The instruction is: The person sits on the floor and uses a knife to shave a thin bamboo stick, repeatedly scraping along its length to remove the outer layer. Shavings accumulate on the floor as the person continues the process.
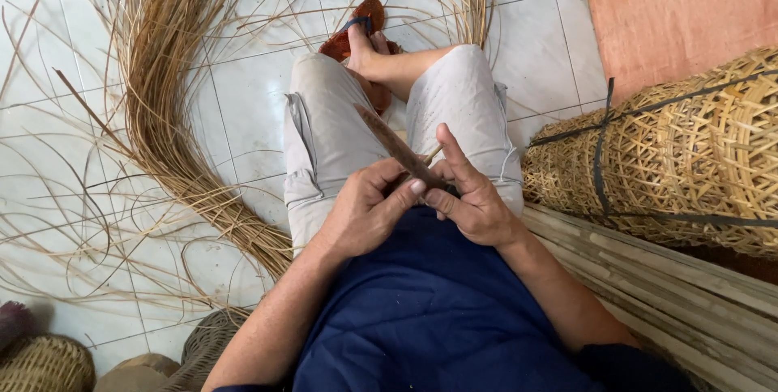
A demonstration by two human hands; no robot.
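Observation:
I sit with my hands together over my lap. My left hand (366, 210) grips the handle end of a dark, rusty knife (391, 142) whose blade points up and away over my left thigh. My right hand (468, 194) pinches a thin pale cane strip (434, 151) against the blade, thumb pressed near the blade's base. The hands touch each other. Most of the strip is hidden by my fingers.
A big bundle of long rattan strips (166, 100) curves across the white tiled floor on the left. Stacked woven baskets (689, 157) tied with black bands lie at right, above split bamboo poles (673, 287). A sandalled foot (361, 31) rests ahead. Small baskets (44, 364) sit bottom left.

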